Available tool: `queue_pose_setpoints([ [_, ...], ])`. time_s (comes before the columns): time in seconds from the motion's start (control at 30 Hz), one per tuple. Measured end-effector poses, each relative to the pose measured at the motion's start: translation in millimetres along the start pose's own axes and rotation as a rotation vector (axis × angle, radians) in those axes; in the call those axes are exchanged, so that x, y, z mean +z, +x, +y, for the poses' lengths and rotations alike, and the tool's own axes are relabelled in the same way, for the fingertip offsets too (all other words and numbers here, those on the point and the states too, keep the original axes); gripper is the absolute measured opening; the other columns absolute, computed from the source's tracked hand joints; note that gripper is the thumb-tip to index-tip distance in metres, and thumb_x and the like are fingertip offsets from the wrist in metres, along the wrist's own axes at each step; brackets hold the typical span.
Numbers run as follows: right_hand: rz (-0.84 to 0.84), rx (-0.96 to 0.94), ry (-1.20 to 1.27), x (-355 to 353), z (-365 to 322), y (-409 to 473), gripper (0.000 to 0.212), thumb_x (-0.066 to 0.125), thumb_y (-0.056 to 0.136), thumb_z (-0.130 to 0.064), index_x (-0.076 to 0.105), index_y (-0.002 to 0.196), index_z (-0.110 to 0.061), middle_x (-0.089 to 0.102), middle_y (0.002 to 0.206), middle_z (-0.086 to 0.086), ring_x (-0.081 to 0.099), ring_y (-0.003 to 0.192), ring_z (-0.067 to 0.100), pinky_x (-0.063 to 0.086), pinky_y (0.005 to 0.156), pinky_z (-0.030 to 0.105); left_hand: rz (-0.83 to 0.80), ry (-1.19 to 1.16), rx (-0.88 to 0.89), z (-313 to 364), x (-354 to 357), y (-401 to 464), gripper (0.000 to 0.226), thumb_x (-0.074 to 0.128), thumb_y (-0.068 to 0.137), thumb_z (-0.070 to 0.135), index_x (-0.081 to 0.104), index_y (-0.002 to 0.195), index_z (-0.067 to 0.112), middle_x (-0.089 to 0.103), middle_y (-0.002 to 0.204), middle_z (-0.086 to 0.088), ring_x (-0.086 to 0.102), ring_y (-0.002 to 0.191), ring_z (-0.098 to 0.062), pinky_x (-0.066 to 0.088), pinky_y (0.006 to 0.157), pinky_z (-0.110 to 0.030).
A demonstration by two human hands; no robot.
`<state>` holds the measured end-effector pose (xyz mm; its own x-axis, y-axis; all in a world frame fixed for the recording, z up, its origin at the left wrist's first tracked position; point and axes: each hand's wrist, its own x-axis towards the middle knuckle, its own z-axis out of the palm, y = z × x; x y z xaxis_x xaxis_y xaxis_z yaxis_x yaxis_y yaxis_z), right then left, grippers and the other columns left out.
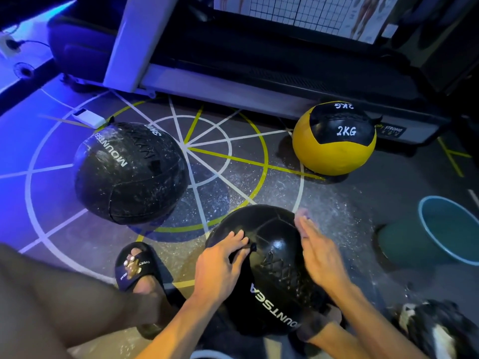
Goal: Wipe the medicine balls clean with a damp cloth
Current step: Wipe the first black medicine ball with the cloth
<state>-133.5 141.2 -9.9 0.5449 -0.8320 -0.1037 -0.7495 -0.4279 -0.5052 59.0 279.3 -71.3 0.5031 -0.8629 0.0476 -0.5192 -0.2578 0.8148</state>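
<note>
Head view: person squats over a glossy black leather medicine ball with white lettering [269,270] sitting on the speckled rubber gym floor [337,198] between their feet. Left hand [220,263] lies on the ball's left face, fingers spread and lightly curled over a seam, holding nothing; looks like it's steadying the ball. Right hand [318,252] is flat on the right face, fingers straight and together, also holding nothing. No cloth visible in either hand. My guess: they're turning or repositioning the ball, not wiping.

A second black medicine ball, dusted with white specks [129,172], sits well apart to the upper left; probably not cleaned yet. A yellow-and-black ball marked 2KG [334,141] rests against the white treadmill base [259,81]. Teal plastic basin [445,229] stands near the right hand, likely the water for the cloth. Black slide sandal [140,265] is just beside the near ball.
</note>
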Motion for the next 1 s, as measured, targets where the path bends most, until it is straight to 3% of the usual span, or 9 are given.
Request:
queue_pose_setpoints([
  [0.17,-0.089,-0.195,0.003,14,-38,-10,0.049,0.031,0.111,-0.026,0.022,0.158,-0.038,0.010,0.158,-0.027,0.003,0.144,-0.018,0.010,0.127,0.024,-0.023,0.096,0.073,11,6,-11,0.044,0.048,0.105,0.052,0.064,0.139,0.029,0.050,0.150,0.020,0.036,0.146,0.002,0.029,0.120,-0.019],
  [0.3,-0.084,-0.076,-0.056,-2,-31,36,0.045,0.033,0.111,-0.026,0.043,0.153,-0.038,0.035,0.161,-0.016,0.043,0.144,0.012,0.036,0.119,0.035,-0.014,0.261,0.194,18,15,-39,0.056,0.038,0.106,0.051,0.048,0.153,0.024,0.039,0.162,0.013,0.028,0.153,-0.010,0.026,0.122,-0.023],
  [0.4,-0.194,-0.142,-0.174,2,-55,55,0.040,0.032,0.109,-0.023,0.058,0.139,-0.031,0.062,0.131,-0.007,0.064,0.114,0.017,0.049,0.092,0.029,-0.082,0.314,0.225,14,24,-41,0.063,0.043,0.102,0.050,0.039,0.158,0.022,0.029,0.167,0.010,0.018,0.157,-0.013,0.022,0.124,-0.025],
  [0.43,-0.277,-0.245,-0.192,7,-70,54,0.041,0.031,0.106,-0.023,0.060,0.134,-0.030,0.064,0.129,-0.004,0.065,0.111,0.019,0.050,0.089,0.030,-0.101,0.335,0.225,14,25,-38,0.065,0.046,0.098,0.050,0.042,0.156,0.023,0.033,0.166,0.011,0.023,0.156,-0.014,0.028,0.122,-0.026],
  [0.53,-0.607,-0.556,-0.279,16,-96,52,0.043,0.037,0.100,-0.025,0.066,0.131,-0.033,0.060,0.144,-0.008,0.057,0.127,0.014,0.044,0.109,0.035,-0.117,0.380,0.220,15,25,-34,0.059,0.053,0.088,0.049,0.055,0.143,0.026,0.051,0.151,0.013,0.045,0.143,-0.014,0.046,0.110,-0.031],
  [0.7,-0.309,-0.292,-0.291,-6,-71,108,0.041,0.035,0.103,-0.020,0.076,0.110,-0.020,0.071,0.127,0.006,0.066,0.115,0.021,0.047,0.103,0.034,-0.100,0.422,0.282,18,30,-32,0.065,0.045,0.093,0.049,0.046,0.152,0.023,0.041,0.161,0.010,0.035,0.150,-0.013,0.029,0.118,-0.024],
  [0.8,-0.623,-0.505,-0.421,19,-110,76,0.036,0.038,0.102,-0.018,0.072,0.116,-0.018,0.069,0.121,0.014,0.064,0.098,0.021,0.053,0.081,0.033,-0.205,0.322,0.209,24,30,-25,0.050,0.048,0.094,0.049,0.058,0.139,0.028,0.058,0.145,0.011,0.052,0.138,-0.015,0.044,0.110,-0.028],
  [0.87,-0.748,-0.674,-0.447,26,-119,61,0.036,0.042,0.101,-0.019,0.072,0.121,-0.021,0.069,0.127,0.009,0.065,0.106,0.026,0.052,0.090,0.037,-0.247,0.311,0.172,25,27,-21,0.043,0.050,0.095,0.049,0.064,0.130,0.028,0.065,0.133,0.008,0.059,0.127,-0.016,0.050,0.102,-0.031],
  [1.0,-0.435,-0.416,-0.546,0,-90,122,0.040,0.038,0.105,-0.014,0.068,0.130,-0.015,0.063,0.142,0.006,0.059,0.127,0.024,0.042,0.107,0.034,-0.137,0.405,0.309,21,30,-19,0.060,0.044,0.092,0.049,0.057,0.145,0.023,0.049,0.156,0.008,0.043,0.146,-0.014,0.041,0.114,-0.027],
])
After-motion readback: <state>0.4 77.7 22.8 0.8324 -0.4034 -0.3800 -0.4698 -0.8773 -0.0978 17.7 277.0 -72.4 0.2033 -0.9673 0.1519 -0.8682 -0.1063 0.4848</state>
